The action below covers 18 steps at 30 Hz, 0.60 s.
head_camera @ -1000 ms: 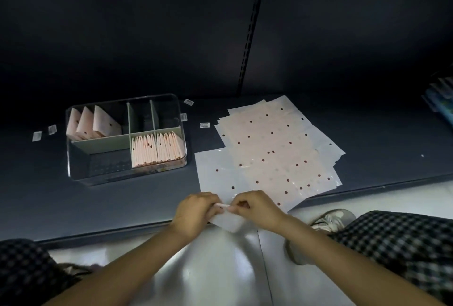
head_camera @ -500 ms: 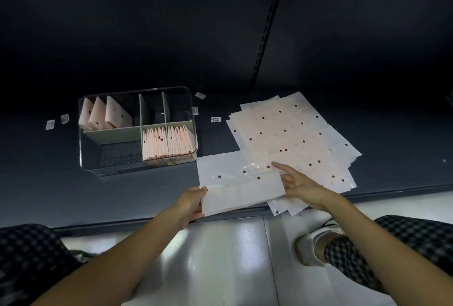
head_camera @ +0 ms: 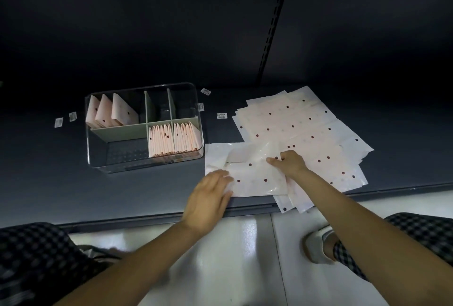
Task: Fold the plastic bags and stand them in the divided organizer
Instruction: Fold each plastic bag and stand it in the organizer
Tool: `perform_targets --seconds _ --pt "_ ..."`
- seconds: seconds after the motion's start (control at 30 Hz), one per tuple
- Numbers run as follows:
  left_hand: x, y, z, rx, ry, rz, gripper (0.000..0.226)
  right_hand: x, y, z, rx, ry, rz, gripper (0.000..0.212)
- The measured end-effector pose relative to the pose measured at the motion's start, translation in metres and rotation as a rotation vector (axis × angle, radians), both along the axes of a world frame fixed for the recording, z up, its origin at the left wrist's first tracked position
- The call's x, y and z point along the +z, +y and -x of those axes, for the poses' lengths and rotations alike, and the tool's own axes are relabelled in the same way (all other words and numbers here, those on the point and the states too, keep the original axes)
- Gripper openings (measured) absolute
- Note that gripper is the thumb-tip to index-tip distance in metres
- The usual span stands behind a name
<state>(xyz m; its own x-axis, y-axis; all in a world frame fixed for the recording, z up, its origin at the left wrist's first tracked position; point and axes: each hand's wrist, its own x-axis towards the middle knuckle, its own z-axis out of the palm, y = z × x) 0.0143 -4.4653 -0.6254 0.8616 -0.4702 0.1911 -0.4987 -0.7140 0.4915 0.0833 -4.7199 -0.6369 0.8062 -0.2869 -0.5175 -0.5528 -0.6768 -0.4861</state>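
Observation:
A white plastic bag with dark red dots (head_camera: 255, 176) lies part-folded on the dark shelf near its front edge. My left hand (head_camera: 208, 199) presses flat on the bag's left edge. My right hand (head_camera: 289, 162) pinches the bag's folded-over upper right part. Behind it to the right spreads a pile of several flat dotted bags (head_camera: 301, 131). The clear divided organizer (head_camera: 98, 156) stands to the left. Folded bags stand in its back left compartment (head_camera: 110, 112) and its front right compartment (head_camera: 174, 139).
Small white label stickers (head_camera: 221, 116) lie on the shelf around the organizer. The shelf's front edge (head_camera: 147, 216) runs just under my hands. Below it is a glossy white floor, with my checked trouser legs and a shoe (head_camera: 317, 247).
The bag went from a small bundle held at the shelf edge to spread on the shelf. My left hand has moved on top of its left edge; my right hand now folds its upper part over.

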Motion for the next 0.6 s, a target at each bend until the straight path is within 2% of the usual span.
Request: perform_targets --seconds 0.1,0.17,0.27,0.33,0.37,0.43,0.47,0.53,0.6 --pt "-0.014 -0.001 0.009 -0.145 -0.019 -0.231 0.048 -0.005 0.001 -0.003 -0.013 0.014 0.044 0.050" --pt "-0.025 0.003 0.014 -0.151 0.066 -0.368 0.066 -0.006 0.002 -0.005 -0.023 0.024 0.050 0.049" --pt "-0.040 0.010 0.016 -0.138 0.180 -0.494 0.069 0.000 0.004 -0.001 -0.018 0.026 0.050 0.046" --pt "-0.043 0.011 0.017 -0.151 0.159 -0.551 0.071 0.002 0.008 0.009 -0.015 -0.097 0.156 0.033" --pt "-0.043 0.012 0.016 -0.158 0.160 -0.564 0.073 0.002 0.012 0.018 -0.001 -0.267 0.264 0.028" --pt "-0.042 0.011 0.016 -0.170 0.144 -0.576 0.074 0.003 0.021 0.041 0.184 -0.658 0.384 0.020" --pt "-0.042 0.011 0.016 -0.167 0.136 -0.584 0.074 0.003 0.023 0.052 0.349 -0.773 0.371 0.016" --pt "-0.042 0.011 0.016 -0.165 0.149 -0.597 0.074 -0.004 0.018 0.073 0.668 -0.821 0.373 0.014" --pt "-0.042 0.010 0.015 -0.159 0.165 -0.602 0.074 -0.011 0.010 0.087 0.781 -0.789 0.403 0.017"
